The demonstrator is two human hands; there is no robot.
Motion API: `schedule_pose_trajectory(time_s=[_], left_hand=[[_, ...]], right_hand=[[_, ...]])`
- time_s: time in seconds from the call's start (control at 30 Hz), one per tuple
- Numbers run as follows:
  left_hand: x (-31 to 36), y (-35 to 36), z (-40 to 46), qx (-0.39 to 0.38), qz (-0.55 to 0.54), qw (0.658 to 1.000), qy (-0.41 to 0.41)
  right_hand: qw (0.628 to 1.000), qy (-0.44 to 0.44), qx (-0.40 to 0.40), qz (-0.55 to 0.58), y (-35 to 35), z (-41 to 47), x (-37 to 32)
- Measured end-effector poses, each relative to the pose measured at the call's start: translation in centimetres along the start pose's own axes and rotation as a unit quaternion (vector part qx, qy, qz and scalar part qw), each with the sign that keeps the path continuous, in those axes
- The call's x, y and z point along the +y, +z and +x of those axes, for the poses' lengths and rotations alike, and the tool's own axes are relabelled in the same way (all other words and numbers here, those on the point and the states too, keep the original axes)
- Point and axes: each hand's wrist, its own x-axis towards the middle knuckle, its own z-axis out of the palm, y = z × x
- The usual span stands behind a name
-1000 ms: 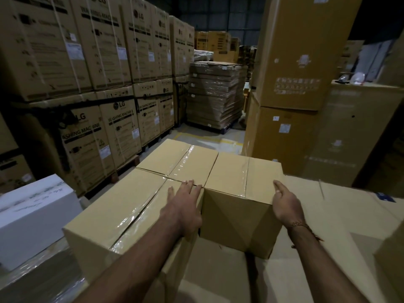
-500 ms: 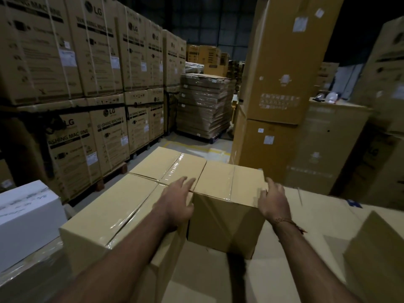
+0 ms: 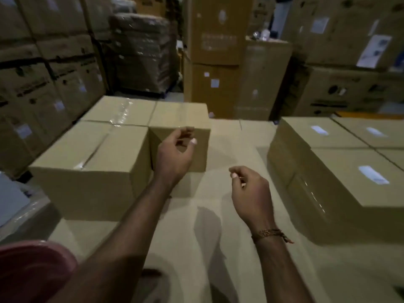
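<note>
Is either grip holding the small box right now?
No, the left grip and right grip are both loosely curled in the air, holding nothing, with the small box resting beyond them.

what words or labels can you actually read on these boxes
None can be read; the frame is blurred.
Stacked cartons, left: dark print, blurred.
Right-hand boxes: white labels, blurred.
Tall carton: pale printed panel and stickers, unreadable.
White sheet, upper right: too blurred.
Small box in the middle: no print visible.
</note>
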Motion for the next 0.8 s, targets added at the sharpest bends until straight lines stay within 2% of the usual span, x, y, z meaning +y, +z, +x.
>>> schedule_pose_trajectory(time_s=[0.17,0.3,0.5,0.67,0.8], left_hand=[[0.4,5.0,-9.8,-0.118,-0.001,0.993,-0.028],[2.2,8.9,-15.8,-0.169,-0.022,0.984,-0.053],[8.4,15.2,-20.5,-0.169,-0.017,0.984,-0.049],[13.4,21.6,-24.8,-0.156,-0.056,0.983,-0.078],[15.3,25.3,-27.0,-0.147,-0.070,0.983,-0.089]], right_hand=[[0.998,0.046,0.023,-0.042,-5.5,-6.6,4.0],[0.996,0.062,0.031,-0.058,-10.1,-9.3,6.9],[0.996,0.062,0.049,-0.052,-18.9,-11.0,11.0],[0.996,0.023,0.024,-0.077,-27.1,-11.8,15.2],[0.996,0.026,0.010,-0.084,-32.3,-11.8,18.7]])
